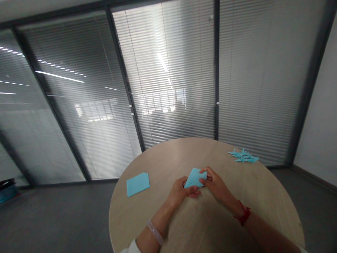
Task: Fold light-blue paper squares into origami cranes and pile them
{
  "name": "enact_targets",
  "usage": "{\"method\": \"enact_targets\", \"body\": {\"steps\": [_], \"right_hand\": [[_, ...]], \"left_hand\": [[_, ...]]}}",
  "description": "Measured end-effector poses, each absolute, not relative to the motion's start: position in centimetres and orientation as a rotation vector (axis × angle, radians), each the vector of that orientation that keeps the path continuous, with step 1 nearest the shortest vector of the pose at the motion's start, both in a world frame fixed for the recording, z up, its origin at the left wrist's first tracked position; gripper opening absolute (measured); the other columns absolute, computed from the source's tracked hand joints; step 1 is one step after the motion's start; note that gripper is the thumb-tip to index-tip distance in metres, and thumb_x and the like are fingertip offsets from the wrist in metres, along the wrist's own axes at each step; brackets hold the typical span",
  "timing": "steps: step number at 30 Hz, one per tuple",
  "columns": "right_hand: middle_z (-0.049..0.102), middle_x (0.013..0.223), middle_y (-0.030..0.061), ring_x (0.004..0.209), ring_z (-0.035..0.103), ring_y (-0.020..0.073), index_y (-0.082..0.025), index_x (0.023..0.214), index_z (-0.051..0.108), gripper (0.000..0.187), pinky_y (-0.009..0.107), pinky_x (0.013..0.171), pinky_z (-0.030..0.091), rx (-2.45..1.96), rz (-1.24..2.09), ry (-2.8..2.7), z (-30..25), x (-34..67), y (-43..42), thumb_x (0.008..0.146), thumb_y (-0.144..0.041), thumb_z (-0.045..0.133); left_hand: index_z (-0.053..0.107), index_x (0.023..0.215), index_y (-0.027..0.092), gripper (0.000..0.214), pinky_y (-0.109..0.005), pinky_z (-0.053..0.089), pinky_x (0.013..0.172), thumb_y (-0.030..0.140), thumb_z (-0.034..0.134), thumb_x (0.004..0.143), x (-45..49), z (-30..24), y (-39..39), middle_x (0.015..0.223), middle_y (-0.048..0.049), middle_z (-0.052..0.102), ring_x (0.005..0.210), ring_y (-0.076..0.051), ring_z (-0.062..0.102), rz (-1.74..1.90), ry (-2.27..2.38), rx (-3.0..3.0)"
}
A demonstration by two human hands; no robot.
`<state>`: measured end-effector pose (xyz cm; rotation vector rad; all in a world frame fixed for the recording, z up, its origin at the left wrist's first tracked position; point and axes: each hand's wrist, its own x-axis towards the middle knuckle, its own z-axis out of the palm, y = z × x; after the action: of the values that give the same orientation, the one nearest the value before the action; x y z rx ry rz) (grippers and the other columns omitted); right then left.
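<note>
A folded light blue paper (194,176) lies at the middle of the round wooden table (168,158). My left hand (181,190) pinches its near lower edge between thumb and fingers. My right hand (213,181) grips its right corner with closed fingers. A pale bracelet sits on my left wrist, a red cord on my right.
A small stack of flat blue paper squares (138,183) lies to the left on the table. Several finished blue folded pieces (243,156) lie in a pile at the far right edge. Glass partitions with blinds stand behind; grey floor surrounds the table.
</note>
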<state>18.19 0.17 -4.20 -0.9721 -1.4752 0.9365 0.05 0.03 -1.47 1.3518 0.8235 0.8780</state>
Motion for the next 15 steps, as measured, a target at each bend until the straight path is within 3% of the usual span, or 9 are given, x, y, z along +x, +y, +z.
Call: {"method": "enact_targets", "body": {"steps": [15], "right_hand": [[0.061,0.074,-0.0020,0.065,0.059,0.0151,-0.022,0.096,0.048,0.029,0.028,0.061,0.048,-0.982,0.944,-1.474,-3.87,18.00,-0.09,0.075,-0.038,0.061]], "left_hand": [[0.064,0.083,0.010,0.042,-0.033,0.054,0.069,0.037,0.081,0.056,0.12,-1.50,0.06,0.072,-0.0067,0.071,0.066,-0.021,0.068,0.879,0.844,1.344]]}}
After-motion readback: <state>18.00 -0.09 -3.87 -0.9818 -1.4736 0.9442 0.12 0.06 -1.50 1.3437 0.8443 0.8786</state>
